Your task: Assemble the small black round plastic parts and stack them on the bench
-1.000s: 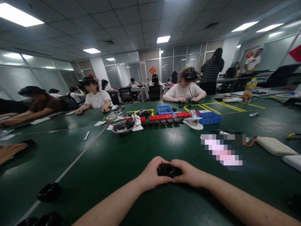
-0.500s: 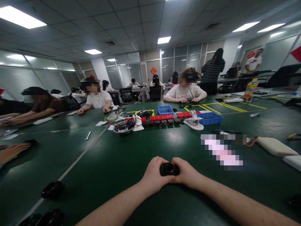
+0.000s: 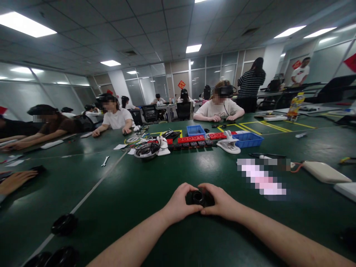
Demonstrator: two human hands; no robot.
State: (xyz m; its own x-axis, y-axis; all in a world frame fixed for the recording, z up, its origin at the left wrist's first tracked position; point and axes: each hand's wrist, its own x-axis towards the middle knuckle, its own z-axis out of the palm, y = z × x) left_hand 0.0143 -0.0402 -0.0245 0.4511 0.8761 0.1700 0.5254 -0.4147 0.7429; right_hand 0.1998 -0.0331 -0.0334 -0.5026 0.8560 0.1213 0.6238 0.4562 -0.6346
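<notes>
A small black ring-shaped part (image 3: 198, 196) with a round hole facing up is between my hands, low over or on the green table; I cannot tell if it touches the tabletop. My left hand (image 3: 178, 202) curls around its left side, index finger behind and thumb in front. From the other side my right hand (image 3: 222, 202) wraps it the same way, with a dark gap or shadow inside its palm. Both thumb tips nearly meet at the front.
Black rounded parts (image 3: 64, 224) lie at the lower left. A wrench (image 3: 105, 161), red power strips (image 3: 191, 139), a white clip stand (image 3: 229, 142) and blue bins (image 3: 248, 139) are farther off. A co-worker's hand (image 3: 20, 181) rests at the left; a white power bank (image 3: 325, 171) lies right.
The black part and my left hand have shifted slightly left. My right hand's curl has loosened a little, and its fingertips have slid over the part's far edge.
</notes>
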